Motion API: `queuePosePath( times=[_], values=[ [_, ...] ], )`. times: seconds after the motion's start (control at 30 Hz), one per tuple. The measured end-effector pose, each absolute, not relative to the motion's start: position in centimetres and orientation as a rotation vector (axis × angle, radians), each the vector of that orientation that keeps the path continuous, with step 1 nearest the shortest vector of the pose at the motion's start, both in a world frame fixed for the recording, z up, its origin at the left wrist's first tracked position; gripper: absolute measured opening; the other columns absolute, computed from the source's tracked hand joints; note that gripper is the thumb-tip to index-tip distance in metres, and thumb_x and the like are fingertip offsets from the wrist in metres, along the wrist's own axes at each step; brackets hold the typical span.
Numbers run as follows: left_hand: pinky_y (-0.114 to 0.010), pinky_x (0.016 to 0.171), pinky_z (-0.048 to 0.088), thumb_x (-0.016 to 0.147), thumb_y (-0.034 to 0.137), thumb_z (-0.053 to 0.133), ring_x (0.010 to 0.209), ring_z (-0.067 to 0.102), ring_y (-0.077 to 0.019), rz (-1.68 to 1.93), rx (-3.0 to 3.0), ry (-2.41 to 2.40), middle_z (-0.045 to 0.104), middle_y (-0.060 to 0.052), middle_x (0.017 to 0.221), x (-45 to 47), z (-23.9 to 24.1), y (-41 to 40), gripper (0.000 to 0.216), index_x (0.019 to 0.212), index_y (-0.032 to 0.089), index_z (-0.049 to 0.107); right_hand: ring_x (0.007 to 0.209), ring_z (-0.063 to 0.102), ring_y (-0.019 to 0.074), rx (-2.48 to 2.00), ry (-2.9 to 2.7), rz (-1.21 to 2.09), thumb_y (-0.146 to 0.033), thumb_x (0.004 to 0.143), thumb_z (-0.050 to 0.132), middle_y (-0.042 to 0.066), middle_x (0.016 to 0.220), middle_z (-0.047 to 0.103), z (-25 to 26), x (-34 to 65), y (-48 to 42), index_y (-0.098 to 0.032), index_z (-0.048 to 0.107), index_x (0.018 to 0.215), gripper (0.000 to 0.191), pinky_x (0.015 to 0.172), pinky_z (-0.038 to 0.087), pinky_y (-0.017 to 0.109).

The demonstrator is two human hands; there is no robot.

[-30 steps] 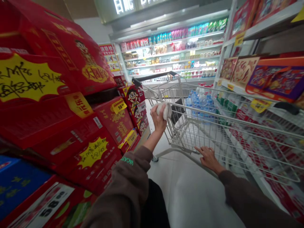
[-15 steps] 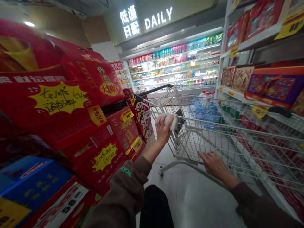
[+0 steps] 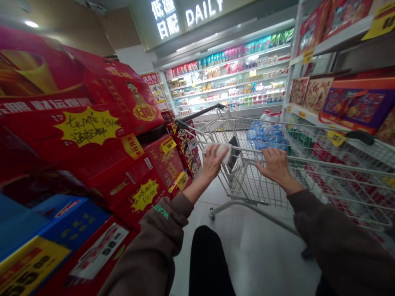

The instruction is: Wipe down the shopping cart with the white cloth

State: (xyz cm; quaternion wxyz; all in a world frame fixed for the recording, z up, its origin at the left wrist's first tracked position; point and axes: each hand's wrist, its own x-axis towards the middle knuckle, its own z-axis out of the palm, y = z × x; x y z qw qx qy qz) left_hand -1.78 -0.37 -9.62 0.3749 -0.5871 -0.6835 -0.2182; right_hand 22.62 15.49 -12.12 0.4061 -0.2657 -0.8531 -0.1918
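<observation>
A grey wire shopping cart (image 3: 247,150) stands side-on in front of me, its dark handle (image 3: 200,114) at the far left end. My left hand (image 3: 211,162) is closed over a folded white cloth (image 3: 227,154), which it presses on the cart's near top rim close to the handle end. Farther along the same rim, my right hand (image 3: 275,165) has its fingers curled over the wire, thumb below. A dark flap (image 3: 235,150) hangs inside the basket just beyond the cloth.
Stacked red gift boxes (image 3: 114,102) and a blue box (image 3: 77,222) crowd the left. Blue-tinted water bottles (image 3: 267,135) stand behind the cart. Shelves with boxes (image 3: 358,102) line the right side. A lit chiller (image 3: 228,78) spans the back.
My right hand has risen from beside the lower basket to the top rim and taken hold of it. My left hand stays on the cloth at the rim. The view has shifted slightly.
</observation>
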Motion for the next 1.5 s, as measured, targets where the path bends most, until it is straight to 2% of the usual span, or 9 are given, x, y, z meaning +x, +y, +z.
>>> queuePosePath(
  times=[0.17, 0.37, 0.53, 0.7, 0.9, 1.07, 1.23, 1.4, 1.5],
  values=[
    [-0.057, 0.119, 0.036, 0.091, 0.009, 0.052, 0.143, 0.038, -0.0339, -0.929, -1.063, -1.972, 0.048, -0.013, 0.152, -5.2, -8.6, -1.2, 0.059, 0.146, 0.031, 0.06, 0.098, 0.053, 0.029, -0.628, -2.12, -0.441, -0.042, 0.091, 0.055, 0.01, 0.096, 0.064, -12.2, 22.6, 15.9, -0.017, 0.061, 0.105, 0.03, 0.094, 0.028, 0.042],
    [-0.054, 0.113, 0.044, 0.086, 0.002, 0.047, 0.135, 0.045, -0.0299, -0.773, -1.357, -1.951, 0.056, -0.009, 0.142, -5.1, -11.7, -2.4, 0.065, 0.139, 0.035, 0.065, 0.1, 0.055, 0.0285, -0.57, -2.126, -0.394, -0.044, 0.09, 0.055, 0.009, 0.097, 0.066, -12.7, 23.1, 16.5, -0.017, 0.062, 0.106, 0.033, 0.097, 0.026, 0.042],
    [-0.054, 0.12, 0.036, 0.085, 0.005, 0.054, 0.141, 0.039, -0.0318, -0.882, -1.118, -1.848, 0.051, -0.012, 0.148, -4.9, -9.6, -2.5, 0.065, 0.144, 0.031, 0.061, 0.101, 0.056, 0.0287, -0.558, -2.095, -0.347, -0.044, 0.089, 0.056, 0.01, 0.098, 0.069, -12.9, 24.2, 17.0, -0.017, 0.063, 0.106, 0.033, 0.098, 0.026, 0.043],
    [-0.054, 0.117, 0.036, 0.087, -0.001, 0.048, 0.143, 0.038, -0.0323, -0.742, -1.31, -1.908, 0.051, -0.008, 0.151, -3.5, -8.5, -3.4, 0.068, 0.141, 0.037, 0.063, 0.09, 0.057, 0.0249, -0.576, -2.063, -0.322, -0.046, 0.089, 0.053, 0.005, 0.085, 0.066, -13.3, 25.8, 18.0, -0.019, 0.063, 0.1, 0.031, 0.096, 0.027, 0.042],
    [-0.053, 0.121, 0.031, 0.097, 0.01, 0.048, 0.141, 0.036, -0.0323, -0.795, -1.264, -1.871, 0.051, -0.008, 0.148, -0.5, -9.1, -4.2, 0.052, 0.137, 0.037, 0.066, 0.088, 0.057, 0.0257, -0.675, -2.02, -0.287, -0.049, 0.089, 0.049, 0.007, 0.081, 0.066, -13.5, 27.7, 18.7, -0.019, 0.061, 0.089, 0.032, 0.096, 0.024, 0.043],
    [-0.052, 0.121, 0.033, 0.09, 0.007, 0.052, 0.135, 0.041, -0.0298, -0.781, -1.41, -1.799, 0.053, -0.005, 0.144, 0.9, -8.1, -6.0, 0.057, 0.137, 0.037, 0.065, 0.091, 0.054, 0.0272, -0.748, -2.046, -0.229, -0.05, 0.088, 0.05, 0.008, 0.083, 0.064, -13.4, 28.8, 18.6, -0.021, 0.058, 0.088, 0.03, 0.095, 0.025, 0.042],
    [-0.052, 0.122, 0.033, 0.086, 0.008, 0.053, 0.14, 0.039, -0.0307, -1.032, -0.992, -1.77, 0.049, -0.01, 0.146, -0.5, -4.7, -7.3, 0.061, 0.143, 0.031, 0.059, 0.095, 0.048, 0.0284, -0.823, -2.063, -0.156, -0.048, 0.087, 0.051, 0.008, 0.081, 0.058, -13.3, 29.3, 18.5, -0.022, 0.055, 0.087, 0.027, 0.093, 0.023, 0.042],
    [-0.049, 0.116, 0.04, 0.083, 0.006, 0.052, 0.131, 0.047, -0.0281, -0.868, -1.483, -1.864, 0.053, -0.008, 0.14, 1.3, -5.8, -8.0, 0.064, 0.14, 0.033, 0.06, 0.097, 0.044, 0.027, -0.865, -2.105, -0.157, -0.049, 0.089, 0.048, 0.01, 0.088, 0.057, -13.0, 29.3, 18.2, -0.02, 0.057, 0.09, 0.03, 0.093, 0.02, 0.042],
    [-0.05, 0.119, 0.037, 0.084, 0.008, 0.053, 0.134, 0.044, -0.0285, -0.948, -1.406, -1.794, 0.049, -0.008, 0.142, 1.0, -4.3, -9.0, 0.063, 0.143, 0.032, 0.058, 0.099, 0.043, 0.0266, -0.877, -2.136, -0.188, -0.05, 0.09, 0.046, 0.01, 0.09, 0.057, -13.0, 29.3, 18.2, -0.019, 0.058, 0.092, 0.033, 0.093, 0.019, 0.041]
  ],
)
